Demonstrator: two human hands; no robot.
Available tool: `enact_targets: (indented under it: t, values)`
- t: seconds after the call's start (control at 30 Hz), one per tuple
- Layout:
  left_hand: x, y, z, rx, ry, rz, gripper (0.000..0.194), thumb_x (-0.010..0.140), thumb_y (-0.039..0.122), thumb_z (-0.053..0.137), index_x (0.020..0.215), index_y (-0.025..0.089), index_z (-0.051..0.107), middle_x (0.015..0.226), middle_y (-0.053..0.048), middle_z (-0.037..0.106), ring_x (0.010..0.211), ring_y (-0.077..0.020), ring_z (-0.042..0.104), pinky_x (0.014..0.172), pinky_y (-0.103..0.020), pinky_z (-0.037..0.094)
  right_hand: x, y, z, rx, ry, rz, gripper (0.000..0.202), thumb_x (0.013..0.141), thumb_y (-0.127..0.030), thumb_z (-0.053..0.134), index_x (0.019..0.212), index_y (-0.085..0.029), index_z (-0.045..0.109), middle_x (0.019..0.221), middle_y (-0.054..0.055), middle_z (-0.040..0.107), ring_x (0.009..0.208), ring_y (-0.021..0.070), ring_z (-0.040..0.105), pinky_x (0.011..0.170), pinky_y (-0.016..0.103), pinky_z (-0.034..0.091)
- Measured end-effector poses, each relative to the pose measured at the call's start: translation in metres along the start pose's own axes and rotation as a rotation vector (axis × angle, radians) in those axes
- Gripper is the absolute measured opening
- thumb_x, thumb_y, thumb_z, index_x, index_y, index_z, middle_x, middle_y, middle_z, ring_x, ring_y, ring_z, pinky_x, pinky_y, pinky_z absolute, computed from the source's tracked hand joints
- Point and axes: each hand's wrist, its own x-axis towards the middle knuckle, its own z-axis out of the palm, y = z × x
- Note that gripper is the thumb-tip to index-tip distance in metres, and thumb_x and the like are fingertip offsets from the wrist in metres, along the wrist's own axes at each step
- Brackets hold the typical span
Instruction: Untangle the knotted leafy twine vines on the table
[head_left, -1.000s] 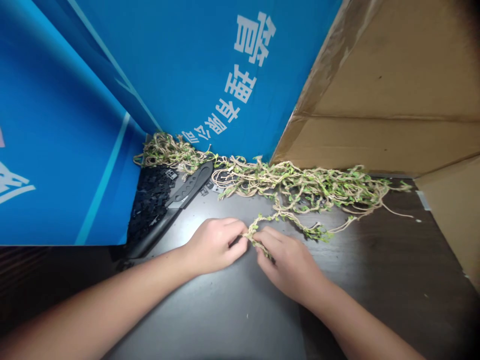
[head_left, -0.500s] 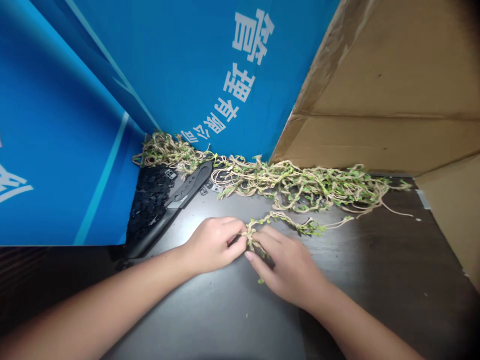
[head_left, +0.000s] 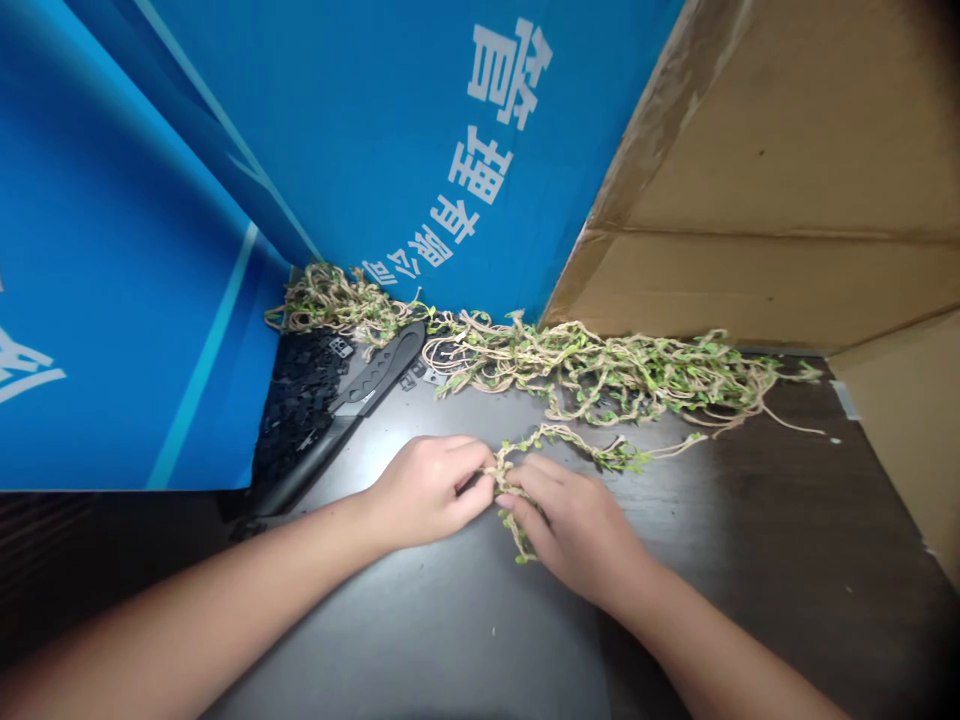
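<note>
Between my hands runs a braided twine cord with small green leaves (head_left: 556, 431). My left hand (head_left: 429, 492) pinches the cord from the left, its thumb and index finger closed together. From the right, my right hand (head_left: 574, 520) grips the same leafy cord with thumb and fingers. One stretch of the cord arcs away behind my right hand, ending in loose strands at the right. Another short stretch hangs down toward me beside the right thumb. The exact crossing of the strands at my fingertips is partly hidden.
A long heap of similar leafy cords (head_left: 637, 372) lies along the back, with another bundle (head_left: 337, 300) at left. A black-handled tool (head_left: 390, 365) rests by many small black pieces (head_left: 300, 395). Blue printed panels (head_left: 375, 130) and cardboard (head_left: 787, 170) wall the dark table (head_left: 450, 630).
My right thumb has shifted slightly up and closed nearer to the fingers. More of the cord's hanging stretch now shows below it. My left hand has hardly moved.
</note>
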Motion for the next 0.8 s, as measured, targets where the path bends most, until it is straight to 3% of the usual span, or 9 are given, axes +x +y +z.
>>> enact_targets:
  t: [0.23, 0.4, 0.53, 0.67, 0.8]
  values:
    - [0.001, 0.000, -0.001, -0.065, 0.034, -0.063, 0.011, 0.088, 0.012, 0.058, 0.082, 0.017, 0.066, 0.065, 0.003, 0.052, 0.059, -0.0083, 0.046, 0.058, -0.021, 0.034, -0.001, 0.004, 0.003, -0.040, -0.028, -0.002, 0.021, 0.104, -0.018, 0.041, 0.110, -0.022, 0.061, 0.099, 0.004, 0.065, 0.083, 0.0168, 0.062, 0.066, 0.028, 0.038]
    - [0.002, -0.001, -0.001, -0.106, 0.056, -0.103, 0.010, 0.087, 0.012, 0.060, 0.085, 0.016, 0.069, 0.063, 0.003, 0.052, 0.059, -0.0081, 0.048, 0.058, -0.020, 0.035, -0.002, 0.003, 0.001, -0.047, -0.037, -0.016, 0.032, 0.089, -0.009, 0.047, 0.115, -0.023, 0.059, 0.093, 0.000, 0.065, 0.072, 0.0156, 0.059, 0.061, 0.029, 0.033]
    - [0.003, -0.001, -0.002, -0.114, 0.062, -0.114, 0.009, 0.086, 0.012, 0.061, 0.084, 0.016, 0.069, 0.062, 0.004, 0.051, 0.059, -0.0075, 0.048, 0.058, -0.019, 0.034, -0.003, -0.001, -0.002, -0.039, -0.076, 0.007, 0.022, 0.083, -0.010, 0.051, 0.100, -0.022, 0.058, 0.078, -0.003, 0.060, 0.066, 0.0147, 0.054, 0.059, 0.030, 0.029]
    - [0.002, 0.000, -0.002, -0.105, 0.045, -0.088, 0.010, 0.087, 0.012, 0.060, 0.084, 0.016, 0.068, 0.064, 0.003, 0.053, 0.059, -0.0073, 0.048, 0.058, -0.019, 0.035, -0.002, -0.006, -0.004, -0.010, -0.069, 0.025, 0.002, 0.092, -0.021, 0.055, 0.091, -0.022, 0.055, 0.081, -0.001, 0.059, 0.069, 0.0144, 0.054, 0.061, 0.029, 0.031]
    - [0.000, 0.000, -0.001, -0.068, 0.025, -0.022, 0.010, 0.088, 0.013, 0.059, 0.086, 0.017, 0.067, 0.065, 0.003, 0.053, 0.058, -0.0075, 0.046, 0.057, -0.020, 0.034, -0.002, -0.003, -0.001, 0.069, 0.031, 0.030, 0.012, 0.101, -0.034, 0.056, 0.102, -0.024, 0.062, 0.093, 0.002, 0.064, 0.079, 0.0156, 0.060, 0.069, 0.028, 0.040]
